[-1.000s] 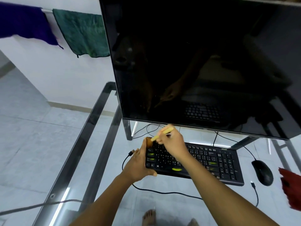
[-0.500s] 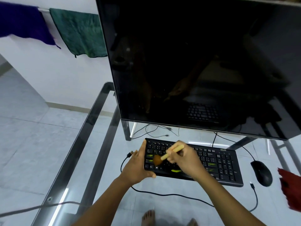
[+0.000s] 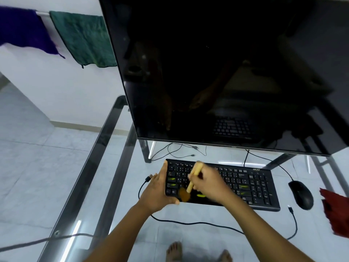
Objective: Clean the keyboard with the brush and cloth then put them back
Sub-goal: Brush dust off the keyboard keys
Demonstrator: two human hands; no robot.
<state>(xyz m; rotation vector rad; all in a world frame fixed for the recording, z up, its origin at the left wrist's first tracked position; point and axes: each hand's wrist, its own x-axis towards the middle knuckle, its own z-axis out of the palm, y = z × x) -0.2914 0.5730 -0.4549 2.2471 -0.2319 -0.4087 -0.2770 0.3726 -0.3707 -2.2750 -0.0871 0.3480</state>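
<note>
Black keyboard [image 3: 251, 186], red cloth [image 3: 336, 210]

Bright, even light w/ motion blur on brush [image 3: 186, 192], wide-angle edge warp.

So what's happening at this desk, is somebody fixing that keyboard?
Not fixing, cleaning. A person's right hand holds a small brush with a pale wooden handle, its brown bristles down on the lower left keys of the black keyboard. The left hand grips the keyboard's left end to steady it on the glass desk. A red cloth lies untouched at the right, past the black mouse.
</note>
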